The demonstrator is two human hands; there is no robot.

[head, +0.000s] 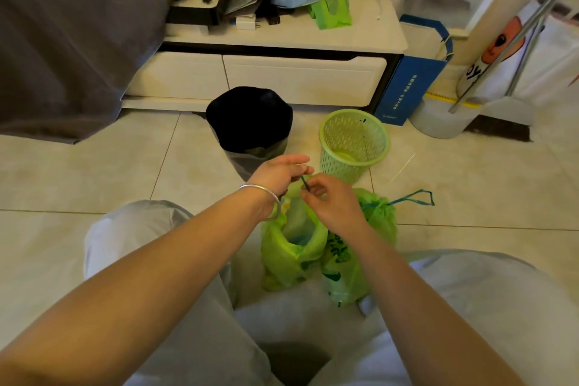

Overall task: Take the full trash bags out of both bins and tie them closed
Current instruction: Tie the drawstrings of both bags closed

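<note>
Fingers [305, 194] of the right hand [332, 204] and left hand [279, 171] pinch a dark drawstring [304, 182] above the open green bag [291, 247] on the floor [94, 172], beside a tied bag [376, 216].

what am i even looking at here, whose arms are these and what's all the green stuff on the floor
There is one picture, taken by a wide-angle camera worn on a person's head and looking down, so the arms are that person's own, with their knees at the bottom.

On the tiled floor in front of them stand two green trash bags. The right bag is already cinched shut, its drawstring loop sticking out to the side. The left bag is still open at the top. The left hand, with a silver bangle on its wrist, and the right hand both pinch that bag's dark drawstring above its mouth.

Behind the bags are two bins: a green mesh basket, with no bag in it, and a bin with a black liner. Beyond them is a low white cabinet.
</note>
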